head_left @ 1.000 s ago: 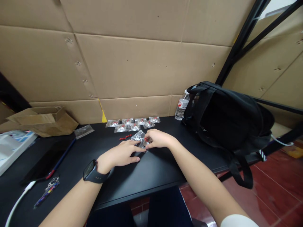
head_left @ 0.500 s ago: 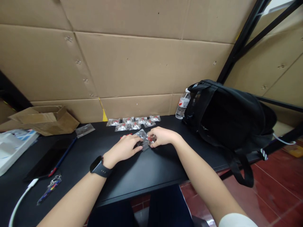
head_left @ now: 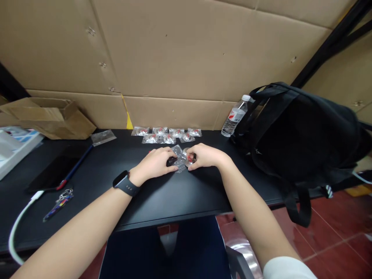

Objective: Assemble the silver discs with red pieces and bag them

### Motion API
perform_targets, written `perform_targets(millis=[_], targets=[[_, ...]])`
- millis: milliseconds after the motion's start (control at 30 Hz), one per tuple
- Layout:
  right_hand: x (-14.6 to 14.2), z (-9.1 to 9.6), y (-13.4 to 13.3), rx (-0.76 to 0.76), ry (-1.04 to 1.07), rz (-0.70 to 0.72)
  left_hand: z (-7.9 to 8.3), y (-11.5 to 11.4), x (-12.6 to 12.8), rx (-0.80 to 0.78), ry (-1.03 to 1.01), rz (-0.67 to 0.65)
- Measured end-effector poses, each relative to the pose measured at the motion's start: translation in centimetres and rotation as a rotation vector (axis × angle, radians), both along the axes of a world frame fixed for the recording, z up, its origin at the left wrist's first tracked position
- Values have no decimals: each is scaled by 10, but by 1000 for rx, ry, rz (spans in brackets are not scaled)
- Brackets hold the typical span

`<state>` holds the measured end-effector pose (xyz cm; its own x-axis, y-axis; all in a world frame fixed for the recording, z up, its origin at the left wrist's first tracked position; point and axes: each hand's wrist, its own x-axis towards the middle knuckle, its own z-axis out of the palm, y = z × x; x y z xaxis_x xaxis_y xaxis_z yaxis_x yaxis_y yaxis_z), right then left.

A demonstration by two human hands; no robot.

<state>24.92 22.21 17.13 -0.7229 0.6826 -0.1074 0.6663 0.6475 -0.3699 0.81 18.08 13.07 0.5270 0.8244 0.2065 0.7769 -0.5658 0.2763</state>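
Observation:
Both hands meet at the middle of the black table (head_left: 162,197) on one small clear plastic bag (head_left: 179,159) with a red piece in it. My left hand (head_left: 157,162), with a black watch on the wrist, has its fingers curled down on the bag's left side. My right hand (head_left: 203,155) pinches the bag's right end where the red piece shows. Behind them, near the wall, lies a row of several similar small bags with red pieces (head_left: 167,135).
A black backpack (head_left: 299,128) fills the table's right end, with a water bottle (head_left: 234,118) beside it. At the left are an open cardboard box (head_left: 49,118), an empty clear bag (head_left: 103,137), a phone (head_left: 48,174), a pen, keys (head_left: 58,201) and a white cable (head_left: 17,228).
The camera tilted down. My left hand's fingers went from lying flat to curled on the bag; both hands stay on it at the same spot.

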Motion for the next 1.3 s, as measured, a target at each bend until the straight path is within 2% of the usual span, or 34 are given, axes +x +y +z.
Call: perform_targets(millis=[267, 400, 567, 967, 1300], targets=[[2, 2, -2, 4, -51, -30, 3, -6, -3, -41, 77, 14], [1, 2, -3, 15, -47, -13, 5, -8, -2, -21, 55, 14], [0, 2, -3, 19, -31, 3, 6, -8, -4, -59, 129, 4], [-8, 4, -8, 24, 11, 31, 5, -13, 7, 32, 121, 116], [-17, -10, -5, 68, 102, 38, 4, -13, 7, -13, 106, 142]])
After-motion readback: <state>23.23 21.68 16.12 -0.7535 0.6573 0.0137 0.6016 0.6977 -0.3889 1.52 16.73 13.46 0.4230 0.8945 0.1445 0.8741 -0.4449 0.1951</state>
